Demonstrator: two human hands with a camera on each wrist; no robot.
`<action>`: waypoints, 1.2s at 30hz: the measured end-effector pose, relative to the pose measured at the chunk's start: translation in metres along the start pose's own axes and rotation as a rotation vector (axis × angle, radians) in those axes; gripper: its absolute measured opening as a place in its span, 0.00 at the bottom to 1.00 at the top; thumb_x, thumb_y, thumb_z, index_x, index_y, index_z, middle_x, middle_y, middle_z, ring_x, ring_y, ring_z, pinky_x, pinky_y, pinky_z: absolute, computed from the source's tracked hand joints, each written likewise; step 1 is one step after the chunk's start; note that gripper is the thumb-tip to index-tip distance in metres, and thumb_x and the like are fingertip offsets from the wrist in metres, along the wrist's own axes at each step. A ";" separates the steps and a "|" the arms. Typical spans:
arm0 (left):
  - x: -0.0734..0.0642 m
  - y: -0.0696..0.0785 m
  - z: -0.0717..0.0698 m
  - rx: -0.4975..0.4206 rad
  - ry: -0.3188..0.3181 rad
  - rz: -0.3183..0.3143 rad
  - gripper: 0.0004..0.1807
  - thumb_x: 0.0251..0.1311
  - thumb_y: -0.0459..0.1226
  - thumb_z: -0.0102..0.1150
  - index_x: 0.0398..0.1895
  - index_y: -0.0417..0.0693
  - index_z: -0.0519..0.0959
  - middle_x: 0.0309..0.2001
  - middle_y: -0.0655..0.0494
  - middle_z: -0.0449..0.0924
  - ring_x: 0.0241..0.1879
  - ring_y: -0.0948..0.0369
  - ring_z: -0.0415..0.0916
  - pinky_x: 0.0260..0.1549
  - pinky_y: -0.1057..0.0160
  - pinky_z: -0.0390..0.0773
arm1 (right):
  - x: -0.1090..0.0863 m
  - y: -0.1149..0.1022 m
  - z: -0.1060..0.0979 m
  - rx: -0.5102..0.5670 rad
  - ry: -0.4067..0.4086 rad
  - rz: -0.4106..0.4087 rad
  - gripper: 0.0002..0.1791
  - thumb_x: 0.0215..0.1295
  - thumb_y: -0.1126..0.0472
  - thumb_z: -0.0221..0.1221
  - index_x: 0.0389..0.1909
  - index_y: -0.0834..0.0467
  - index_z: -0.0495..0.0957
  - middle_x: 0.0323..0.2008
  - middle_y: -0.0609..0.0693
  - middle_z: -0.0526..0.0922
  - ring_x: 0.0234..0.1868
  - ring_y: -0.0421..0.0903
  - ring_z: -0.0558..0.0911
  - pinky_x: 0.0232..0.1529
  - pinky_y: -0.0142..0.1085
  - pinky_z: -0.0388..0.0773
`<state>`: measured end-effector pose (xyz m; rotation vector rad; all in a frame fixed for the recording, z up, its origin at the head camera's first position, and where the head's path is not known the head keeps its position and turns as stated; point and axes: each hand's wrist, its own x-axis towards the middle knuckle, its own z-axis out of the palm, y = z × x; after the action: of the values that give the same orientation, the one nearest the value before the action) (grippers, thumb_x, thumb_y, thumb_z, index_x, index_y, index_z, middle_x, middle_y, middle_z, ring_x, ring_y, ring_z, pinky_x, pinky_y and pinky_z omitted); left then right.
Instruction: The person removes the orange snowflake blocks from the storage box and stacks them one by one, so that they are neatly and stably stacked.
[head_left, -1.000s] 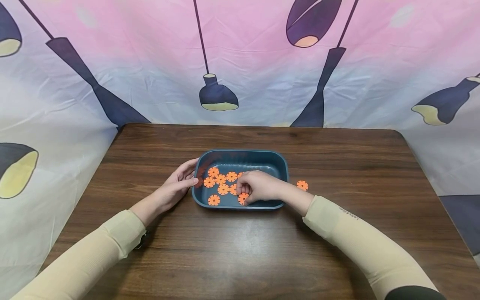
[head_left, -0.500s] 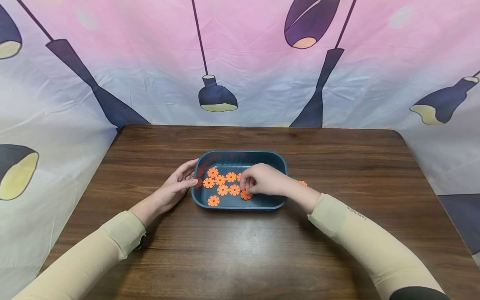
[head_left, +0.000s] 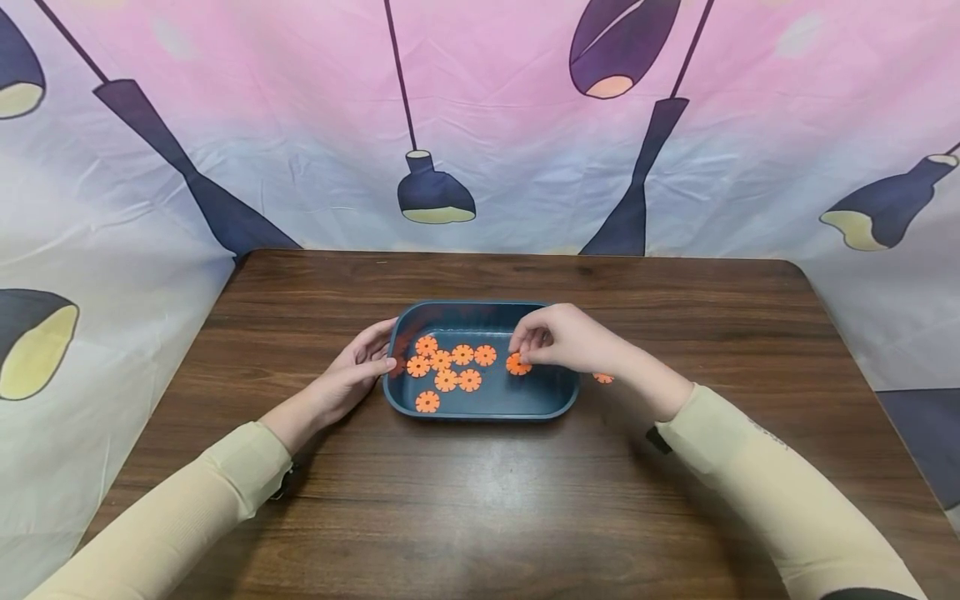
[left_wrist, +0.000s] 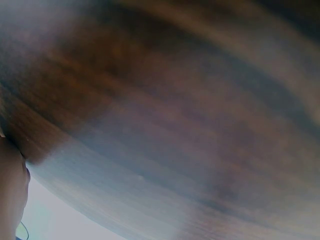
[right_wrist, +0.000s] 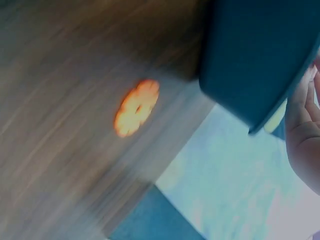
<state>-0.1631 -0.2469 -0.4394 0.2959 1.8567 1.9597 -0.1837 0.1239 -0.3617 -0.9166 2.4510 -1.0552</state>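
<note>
An oblong dark blue plastic bin sits on the wooden table with several orange notched snowflake discs lying flat on the left half of its floor. My left hand holds the bin's left end, the thumb at the rim and the fingers along the outer wall. Over the bin's right part, my right hand pinches one orange disc between thumb and fingertips. In the right wrist view the bin's wall hides the held disc, and only part of the right hand shows.
Another orange disc lies on the table to the right of the bin, partly covered by the right wrist in the head view. The brown wooden table ends at a printed cloth backdrop. Mostly blurred tabletop fills the left wrist view.
My right hand has lifted a disc off the bin's floor and moved it up and to the right, uncovering discs beneath. The left hand has stayed at the bin's end.
</note>
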 end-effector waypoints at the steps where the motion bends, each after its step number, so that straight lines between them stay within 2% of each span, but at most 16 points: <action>1: 0.000 0.000 0.000 -0.002 -0.001 0.003 0.35 0.78 0.27 0.47 0.84 0.45 0.53 0.77 0.56 0.62 0.71 0.70 0.67 0.64 0.74 0.76 | -0.003 0.001 -0.003 0.008 0.007 0.011 0.06 0.67 0.69 0.70 0.40 0.56 0.89 0.35 0.47 0.90 0.36 0.41 0.84 0.43 0.35 0.86; 10: 0.001 -0.001 0.001 0.000 0.002 -0.004 0.35 0.77 0.27 0.46 0.84 0.46 0.54 0.77 0.55 0.62 0.71 0.69 0.67 0.64 0.74 0.75 | -0.032 0.021 -0.028 0.078 0.107 0.110 0.06 0.68 0.69 0.69 0.42 0.57 0.90 0.37 0.50 0.91 0.39 0.46 0.87 0.41 0.32 0.83; 16: 0.001 -0.001 0.001 0.005 0.006 -0.018 0.35 0.77 0.27 0.46 0.85 0.46 0.53 0.78 0.55 0.61 0.71 0.70 0.67 0.65 0.74 0.74 | -0.050 0.030 -0.044 0.096 0.145 0.168 0.06 0.67 0.69 0.70 0.43 0.59 0.90 0.37 0.51 0.91 0.37 0.40 0.85 0.43 0.30 0.83; 24: 0.000 0.000 0.001 0.007 0.003 -0.008 0.35 0.77 0.27 0.47 0.84 0.46 0.53 0.77 0.56 0.62 0.70 0.71 0.67 0.64 0.74 0.74 | -0.073 0.047 -0.057 0.067 0.199 0.214 0.07 0.66 0.67 0.72 0.43 0.60 0.90 0.37 0.53 0.91 0.34 0.36 0.83 0.40 0.28 0.82; 27: 0.001 -0.001 0.001 0.004 0.002 -0.004 0.35 0.77 0.27 0.47 0.84 0.46 0.54 0.77 0.56 0.62 0.70 0.71 0.67 0.65 0.74 0.74 | -0.078 0.057 -0.058 0.071 0.205 0.246 0.06 0.67 0.67 0.71 0.43 0.61 0.89 0.37 0.53 0.91 0.34 0.36 0.84 0.39 0.30 0.82; 36: -0.001 0.000 0.001 -0.006 -0.001 0.003 0.35 0.78 0.29 0.49 0.84 0.45 0.54 0.76 0.56 0.62 0.70 0.70 0.67 0.65 0.73 0.75 | -0.083 0.083 -0.050 0.197 0.152 0.318 0.09 0.69 0.70 0.66 0.47 0.70 0.86 0.37 0.55 0.91 0.34 0.36 0.87 0.42 0.32 0.88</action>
<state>-0.1619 -0.2465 -0.4387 0.2976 1.8509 1.9661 -0.1834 0.2489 -0.3858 -0.3826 2.4477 -1.2556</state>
